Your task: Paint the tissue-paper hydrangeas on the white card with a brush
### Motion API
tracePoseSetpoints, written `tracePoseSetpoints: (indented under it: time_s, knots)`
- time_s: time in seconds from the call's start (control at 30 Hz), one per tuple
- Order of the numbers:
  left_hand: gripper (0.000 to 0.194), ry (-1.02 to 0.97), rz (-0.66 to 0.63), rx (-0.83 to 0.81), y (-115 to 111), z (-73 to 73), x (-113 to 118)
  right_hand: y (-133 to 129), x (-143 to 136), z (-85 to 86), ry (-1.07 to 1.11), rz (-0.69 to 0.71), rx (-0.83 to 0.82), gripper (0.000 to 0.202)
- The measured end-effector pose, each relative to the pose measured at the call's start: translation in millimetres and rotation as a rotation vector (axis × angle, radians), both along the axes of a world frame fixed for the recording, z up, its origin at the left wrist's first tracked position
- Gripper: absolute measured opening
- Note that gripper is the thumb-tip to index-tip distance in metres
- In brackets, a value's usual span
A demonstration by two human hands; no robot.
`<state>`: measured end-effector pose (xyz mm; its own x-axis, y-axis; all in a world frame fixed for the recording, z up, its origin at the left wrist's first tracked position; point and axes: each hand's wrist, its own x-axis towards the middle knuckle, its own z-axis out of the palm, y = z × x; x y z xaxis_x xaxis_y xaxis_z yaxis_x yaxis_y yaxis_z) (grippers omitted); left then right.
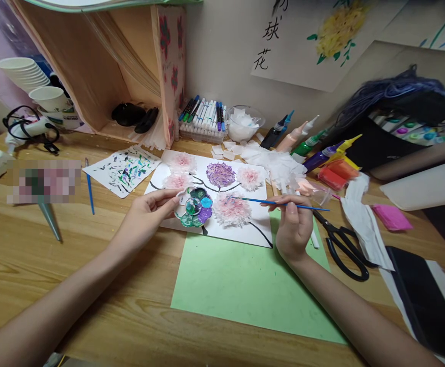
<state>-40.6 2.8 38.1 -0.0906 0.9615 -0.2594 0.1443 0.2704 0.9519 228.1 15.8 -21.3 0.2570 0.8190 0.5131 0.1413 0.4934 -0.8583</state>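
Note:
My left hand [146, 211] grips the edge of a small flower-shaped paint palette [194, 208] with green, blue and purple paint, held over the left part of a white sheet [222, 235]. Between the fingers of my right hand [294, 227] is a thin blue paintbrush [283, 204], pointing left. Its tip is over a large pink paper flower [233, 210] on the sheet; whether they touch, I cannot tell. A purple flower [220, 174] and several pink ones stand around it with black painted stems. Under the sheet lies green paper [253, 285].
Black scissors [346, 250] lie right of my right hand. Paint bottles [316, 145], markers [203, 117] and a bowl of paper pieces [243, 124] stand behind. A paint-marked paper [125, 168] and another brush [89, 188] are at the left.

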Motion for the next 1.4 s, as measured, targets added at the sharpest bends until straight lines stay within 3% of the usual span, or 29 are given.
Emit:
tracePoseSetpoints:
  time_s: [0.2, 0.53, 0.87, 1.1, 1.23, 1.4]
  knots:
    - [0.033, -0.004, 0.01, -0.014, -0.2, 0.9, 0.2, 1.8, 0.2, 0.3, -0.013, -0.048, -0.016, 0.018]
    - [0.036, -0.006, 0.023, -0.028, -0.5, 0.3, 0.2, -0.6, -1.6, 1.7, -0.021, 0.035, 0.03, 0.017]
    - [0.035, 0.001, 0.02, -0.026, -0.8, -1.2, 0.2, -0.5, -0.9, 1.1, -0.082, -0.01, -0.019, 0.02]
    - [0.034, -0.009, 0.03, -0.029, -0.1, 0.2, 0.7, -2.1, -2.3, 0.9, 0.023, 0.034, 0.109, 0.016]
    - [0.032, -0.008, 0.018, -0.027, 0.0, 2.2, 1.5, -6.3, -2.4, 0.2, -0.12, 0.069, 0.158, 0.019]
    - [0.036, 0.033, -0.008, -0.005, -0.4, 0.5, 0.0, -13.6, 0.1, 1.2, -0.332, 0.261, 0.203, 0.025]
